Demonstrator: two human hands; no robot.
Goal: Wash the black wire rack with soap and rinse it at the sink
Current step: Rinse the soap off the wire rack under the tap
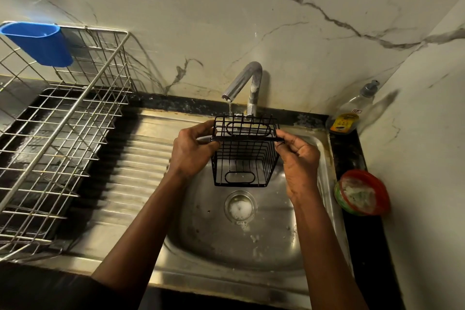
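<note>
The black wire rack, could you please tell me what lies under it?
Under the black wire rack lies the steel sink, its foamy drain slightly nearer the camera. The basin shows through the wires; the left hand and right hand gripping its sides cover parts beside it.

Black coated wire rack (242, 151); dull, water-spotted steel sink (226, 241) (ribbed drainboard); glossy blue plastic cup (40, 43); veined marble wall (251, 20).
</note>
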